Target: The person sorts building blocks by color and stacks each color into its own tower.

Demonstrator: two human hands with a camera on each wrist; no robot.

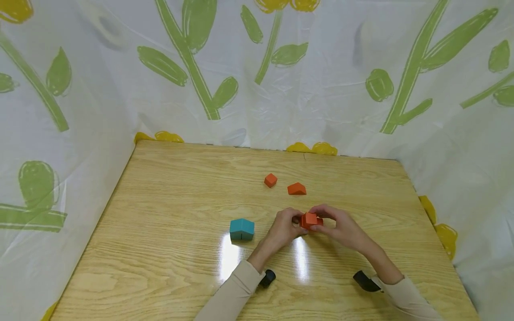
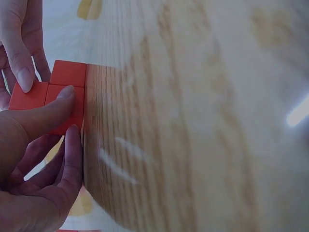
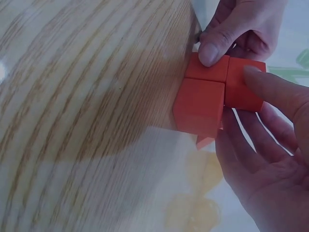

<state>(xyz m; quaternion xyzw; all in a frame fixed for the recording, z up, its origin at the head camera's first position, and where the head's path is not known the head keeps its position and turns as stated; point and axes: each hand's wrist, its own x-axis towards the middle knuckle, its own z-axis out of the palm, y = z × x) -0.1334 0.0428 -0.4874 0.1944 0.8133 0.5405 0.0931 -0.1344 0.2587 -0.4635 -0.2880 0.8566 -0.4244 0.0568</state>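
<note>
Several red cubes stand together on the wooden table between the two hands. The left hand (image 1: 284,228) grips a lower red block (image 3: 206,67) from the left, its thumb lying on the near face. From the right, the right hand (image 1: 341,226) pinches the upper red cube (image 1: 311,218) between thumb and fingers. That cube sits on the lower blocks, its sides lined up close to theirs in the right wrist view. Another lower red cube (image 3: 198,106) shows at the right end of the base. Fingers hide the far side of the group.
Farther back on the table (image 1: 180,187) lie a loose red cube (image 1: 271,180) and a red block with sloped ends (image 1: 297,189). A teal house-shaped block (image 1: 242,228) with a seam down its front stands left of the left hand. White flower-printed sheets (image 1: 321,98) border the table.
</note>
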